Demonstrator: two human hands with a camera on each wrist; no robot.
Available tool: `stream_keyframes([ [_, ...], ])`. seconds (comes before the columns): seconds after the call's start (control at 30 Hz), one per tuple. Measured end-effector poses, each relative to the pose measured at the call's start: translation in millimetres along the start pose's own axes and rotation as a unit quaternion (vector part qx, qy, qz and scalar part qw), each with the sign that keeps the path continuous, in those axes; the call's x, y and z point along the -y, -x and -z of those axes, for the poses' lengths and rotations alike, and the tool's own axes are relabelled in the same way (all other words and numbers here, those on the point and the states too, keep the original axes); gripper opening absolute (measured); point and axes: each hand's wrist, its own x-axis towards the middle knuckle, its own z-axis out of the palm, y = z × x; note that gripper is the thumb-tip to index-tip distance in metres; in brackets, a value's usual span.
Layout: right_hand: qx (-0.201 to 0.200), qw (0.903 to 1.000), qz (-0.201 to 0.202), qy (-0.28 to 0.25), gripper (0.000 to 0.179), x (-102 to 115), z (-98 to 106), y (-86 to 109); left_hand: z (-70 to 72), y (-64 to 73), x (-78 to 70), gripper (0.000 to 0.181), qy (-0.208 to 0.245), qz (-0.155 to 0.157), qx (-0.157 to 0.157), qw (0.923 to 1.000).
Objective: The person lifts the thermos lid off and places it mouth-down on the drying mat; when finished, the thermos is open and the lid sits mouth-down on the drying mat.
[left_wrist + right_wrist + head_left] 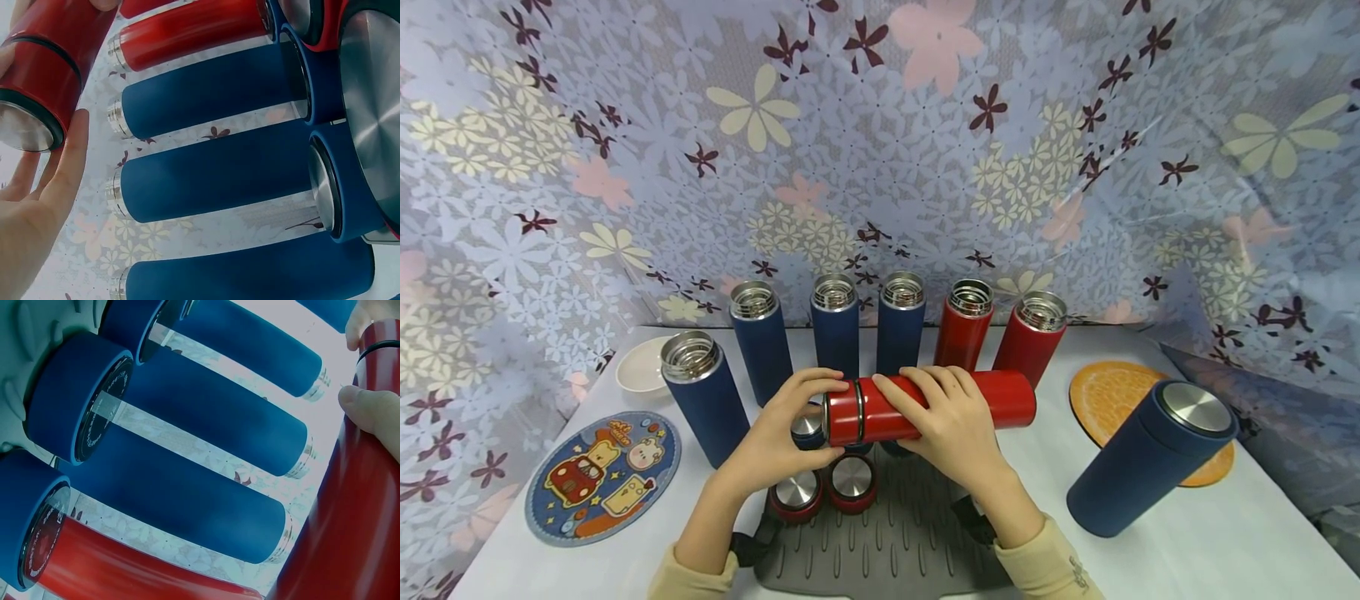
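A closed red thermos (1011, 398) lies sideways in the air, held between both hands above a grey mat (887, 542). My left hand (784, 429) grips its lid (844, 415) at the left end, thumb below and fingers above. My right hand (953, 423) grips the body, its fingers over the top. In the left wrist view the lid's silver disc (25, 128) faces the left palm. Below the thermos, two red lids (852, 478) with silver tops sit on the mat. A blue lid (807, 427) is partly hidden behind my left hand.
Lidless blue thermoses (703, 400) and two lidless red thermoses (966, 325) stand along the back. A lidded blue thermos (1138, 467) stands at right before an orange round mat (1097, 392). At left are a cartoon round mat (602, 479) and a white bowl (642, 367).
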Motion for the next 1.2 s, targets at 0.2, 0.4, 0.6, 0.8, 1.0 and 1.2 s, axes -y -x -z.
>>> stream_keyframes([
  [0.2,0.004,1.0000,0.002,-0.001,0.081,0,-1,0.3,0.9,0.3,-5.0,0.064,-0.010,0.058,-0.011,0.9982],
  [0.4,0.004,1.0000,0.002,-0.003,0.081,1,-1,0.1,1.1,-0.6,-6.1,0.059,-0.028,0.115,-0.024,0.9927],
  [0.6,-0.002,1.0000,0.000,-0.005,0.081,1,0,-0.6,1.1,-1.5,-4.2,0.043,-0.036,0.152,-0.041,0.9869],
  [0.8,-0.021,0.9995,-0.017,-0.016,0.083,-2,0,0.4,3.9,-0.8,-2.7,0.034,-0.034,0.172,-0.080,0.9813],
  [1.0,-0.065,0.9906,-0.103,-0.062,0.080,-8,4,1.7,4.4,-0.9,-2.2,0.034,-0.036,0.169,-0.083,0.9814],
  [1.2,-0.128,0.9402,-0.263,-0.176,0.081,-20,13,8.2,3.4,-1.1,-1.8,0.033,-0.045,0.173,-0.085,0.9803],
])
